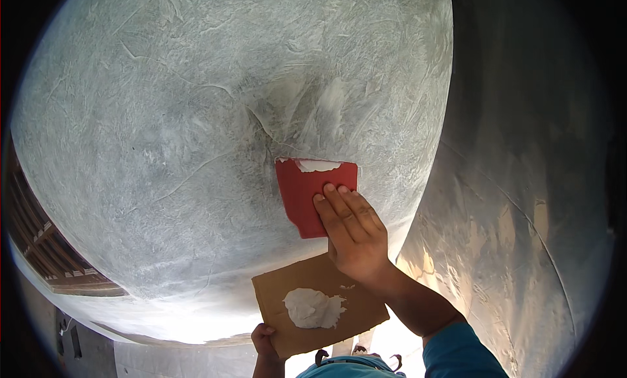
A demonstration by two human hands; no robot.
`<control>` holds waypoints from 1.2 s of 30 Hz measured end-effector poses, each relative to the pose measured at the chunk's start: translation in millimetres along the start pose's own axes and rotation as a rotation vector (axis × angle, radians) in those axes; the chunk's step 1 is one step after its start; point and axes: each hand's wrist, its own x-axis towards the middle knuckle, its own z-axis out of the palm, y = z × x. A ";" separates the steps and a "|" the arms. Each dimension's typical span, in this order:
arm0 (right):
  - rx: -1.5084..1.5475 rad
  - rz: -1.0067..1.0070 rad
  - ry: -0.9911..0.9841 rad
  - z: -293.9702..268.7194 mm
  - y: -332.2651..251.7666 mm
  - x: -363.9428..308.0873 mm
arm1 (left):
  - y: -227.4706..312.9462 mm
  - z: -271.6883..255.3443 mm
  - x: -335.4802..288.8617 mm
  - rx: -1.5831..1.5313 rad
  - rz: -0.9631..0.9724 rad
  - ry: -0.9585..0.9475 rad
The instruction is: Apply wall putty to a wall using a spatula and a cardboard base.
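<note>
My right hand [353, 231] holds a red putty spreader [304, 198], its fingers laid along the blade. White putty [320, 165] clings to the spreader's upper edge, which lies against the grey plastered wall [196, 116]. Lower down, my left hand [264, 341] grips a brown board [281, 293], which looks like cardboard, by its lower left corner. A lump of white putty [313, 309] sits in the middle of that board. Fresh-looking pale streaks and a crack line show on the wall just above the spreader.
To the right, beyond a corner edge, stands a darker wall [516, 201] with light patches and a long crack. A brown barred window [49, 247] is set at the lower left. Bright light falls around the floor by my feet [359, 349].
</note>
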 end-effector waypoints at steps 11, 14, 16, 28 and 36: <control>-0.056 -0.033 0.122 15.8 26.1 49.6 | 1.2 -17.4 3.2 -0.104 -0.036 -0.037; -0.037 -0.106 -0.022 12.0 5.5 2.7 | 1.9 -15.3 5.2 -0.117 -0.037 -0.050; -0.015 -0.136 -0.099 4.4 6.1 -7.3 | 3.2 -11.2 -0.3 -0.090 -0.024 -0.020; -0.245 0.024 0.007 58.7 32.0 5.6 | 0.8 -16.9 -1.0 -0.012 0.002 0.032; -0.155 -0.066 -0.251 35.8 4.3 -33.5 | 8.5 -12.0 4.8 0.065 -0.027 0.039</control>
